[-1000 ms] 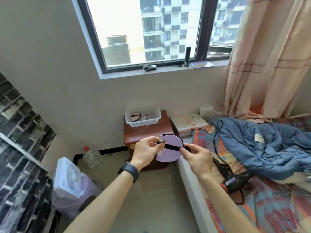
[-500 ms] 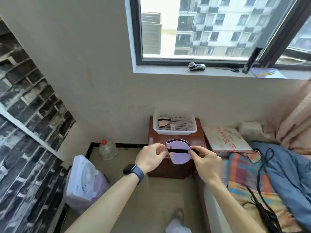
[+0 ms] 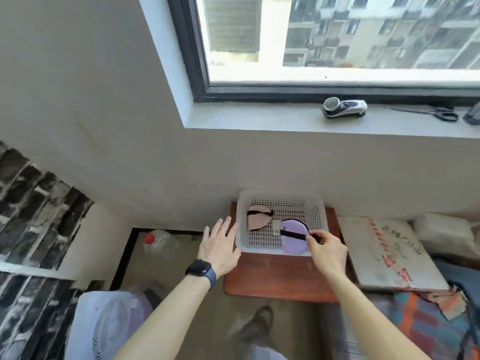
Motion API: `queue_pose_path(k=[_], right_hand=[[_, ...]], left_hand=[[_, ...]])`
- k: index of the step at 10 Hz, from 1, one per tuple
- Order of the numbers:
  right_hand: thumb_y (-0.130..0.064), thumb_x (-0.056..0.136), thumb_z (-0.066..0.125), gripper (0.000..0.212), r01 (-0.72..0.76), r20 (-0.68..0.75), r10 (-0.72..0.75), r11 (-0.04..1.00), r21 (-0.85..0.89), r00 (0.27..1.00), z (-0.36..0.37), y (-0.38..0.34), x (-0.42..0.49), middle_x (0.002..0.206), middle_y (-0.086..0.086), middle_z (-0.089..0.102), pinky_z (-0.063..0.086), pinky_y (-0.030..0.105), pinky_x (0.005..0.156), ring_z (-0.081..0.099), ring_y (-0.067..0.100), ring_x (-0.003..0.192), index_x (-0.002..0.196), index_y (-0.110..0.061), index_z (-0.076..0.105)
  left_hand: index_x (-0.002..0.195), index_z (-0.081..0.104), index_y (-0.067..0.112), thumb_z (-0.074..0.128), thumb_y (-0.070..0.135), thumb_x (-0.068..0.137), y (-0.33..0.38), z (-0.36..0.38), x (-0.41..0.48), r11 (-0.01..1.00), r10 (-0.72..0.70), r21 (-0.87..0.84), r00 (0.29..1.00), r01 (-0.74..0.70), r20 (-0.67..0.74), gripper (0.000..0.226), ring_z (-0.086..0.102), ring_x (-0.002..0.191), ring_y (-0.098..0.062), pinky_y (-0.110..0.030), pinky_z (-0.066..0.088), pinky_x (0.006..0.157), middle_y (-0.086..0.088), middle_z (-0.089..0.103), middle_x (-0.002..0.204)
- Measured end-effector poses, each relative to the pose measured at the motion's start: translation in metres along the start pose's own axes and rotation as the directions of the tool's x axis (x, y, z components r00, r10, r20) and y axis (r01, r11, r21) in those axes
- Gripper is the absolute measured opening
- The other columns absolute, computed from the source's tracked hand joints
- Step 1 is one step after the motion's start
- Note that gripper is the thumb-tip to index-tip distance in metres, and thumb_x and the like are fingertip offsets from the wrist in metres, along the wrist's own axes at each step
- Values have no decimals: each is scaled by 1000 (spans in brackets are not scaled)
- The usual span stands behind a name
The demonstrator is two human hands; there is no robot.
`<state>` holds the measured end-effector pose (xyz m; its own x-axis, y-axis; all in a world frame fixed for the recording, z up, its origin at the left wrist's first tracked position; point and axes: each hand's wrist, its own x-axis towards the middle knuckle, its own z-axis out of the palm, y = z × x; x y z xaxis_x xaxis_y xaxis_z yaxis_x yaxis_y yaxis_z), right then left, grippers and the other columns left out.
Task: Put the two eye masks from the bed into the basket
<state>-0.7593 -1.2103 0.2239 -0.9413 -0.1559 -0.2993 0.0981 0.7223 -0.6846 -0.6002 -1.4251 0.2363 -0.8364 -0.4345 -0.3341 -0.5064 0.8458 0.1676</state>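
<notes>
right hand [image 3: 326, 252] is pinching the black strap of the purple eye mask [image 3: 293, 239], and the mask is already hanging into the white basket [image 3: 242, 240], down at the near right corner, about 5 o'clock inside it. can't quite tell if it's resting on the basket floor yet or draped over the near rim. from the hand the mask lies at roughly 10 o'clock, touching the fingertips, with its strap running 9 to 3 across the folded mask.

left hand [image 3: 220, 246] is flat open, fingers spread, holding nothing, just beside the basket's left wall at 9 o'clock. looks like it's there to steady the basket, though i can't say if it's actually touching.

count: two eye masks total. the pink eye mask [image 3: 258, 220] already sits in the basket at about 10 o'clock, well clear of the purple one. one basket, on the little wooden bench [image 3: 275, 279].

so my guess is we're basically at the last step, the right hand only has to let go of the strap. only risk i see is the mask catching on the near rim instead of dropping in.
</notes>
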Motion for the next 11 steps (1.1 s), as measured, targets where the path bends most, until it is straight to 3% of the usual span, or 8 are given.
queue_pose_path(k=[2,3,5,6,8,9,10,11], right_hand=[[-23,93,59,25,-207,135,205,978,1,969,58,2,120,97,9,68,45,32,75,62,32,95,113,-12,69],[-24,93,60,30,-233,211,234,972,-32,949,90,20,158,107,11,73,45,28,62,62,26,84,119,-11,67],[-18,95,55,27,-199,199,234,963,-183,952,125,46,178,108,15,73,42,28,66,63,27,84,116,-7,67],[-18,95,55,24,-156,149,191,964,-216,970,130,52,178,103,16,73,40,29,64,61,27,79,111,-6,68],[-28,95,54,41,-156,152,199,954,-256,968,117,33,161,126,20,58,43,32,74,60,33,97,131,-7,55],[-22,93,50,46,-77,188,131,959,-273,973,93,10,135,130,19,58,43,32,75,60,36,109,137,-7,48],[-18,91,52,37,80,217,-21,960,-267,976,70,-20,105,115,10,70,49,32,69,65,26,93,126,-12,61],[-26,92,55,35,228,159,-195,946,-229,968,43,-57,72,126,2,67,48,29,87,62,19,110,125,-18,64]], left_hand=[[156,5,24,33,41,99,-14,36,100,998,8,59,995,-14,103,66,1,152,-21,-54,9,120,-1,-3,166],[155,-6,22,31,37,101,-23,58,130,999,22,44,983,-31,180,67,-5,152,-19,-52,2,120,1,-13,165],[149,-23,18,31,34,101,-26,86,138,999,32,32,989,-37,147,74,-1,152,-18,-51,7,121,0,-19,162],[152,-15,16,40,34,98,-27,91,137,997,56,48,996,-60,67,80,15,151,-21,-53,18,118,-2,-7,163],[154,-10,20,36,35,100,-23,65,139,995,37,84,984,-52,177,72,-3,152,-22,-53,4,120,1,-13,165],[156,-2,22,39,35,98,-20,35,132,996,31,76,986,-44,166,72,-1,152,-25,-55,6,120,-2,-5,166],[156,6,24,39,35,97,-18,0,124,998,48,43,996,-51,68,70,4,152,-24,-56,10,120,-2,5,166],[156,13,24,41,36,96,-18,-36,110,994,110,16,992,-109,-62,67,7,152,-24,-55,13,120,-2,9,166]])
